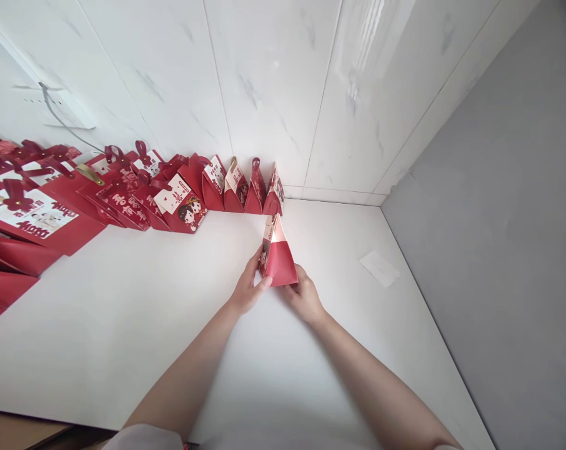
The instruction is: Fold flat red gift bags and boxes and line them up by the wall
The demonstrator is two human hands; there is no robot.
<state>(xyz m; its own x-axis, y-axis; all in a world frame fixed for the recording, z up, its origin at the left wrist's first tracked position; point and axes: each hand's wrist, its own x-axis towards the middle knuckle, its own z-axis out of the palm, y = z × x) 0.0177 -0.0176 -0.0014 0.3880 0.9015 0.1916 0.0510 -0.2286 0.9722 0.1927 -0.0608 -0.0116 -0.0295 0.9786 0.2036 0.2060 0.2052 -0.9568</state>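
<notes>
One tapering box [283, 265], red with a pale top, sits between the left fingers [264, 283] and right fingers [303, 275], both gripping it.

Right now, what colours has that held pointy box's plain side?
Plain side: red, pale pink above; head view.

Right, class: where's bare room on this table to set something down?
Free: left of the left hand, in front of the red boxes; right of the held box, between wall and white slip; between the forearms. Crowded: back left, packed with boxes.
</notes>
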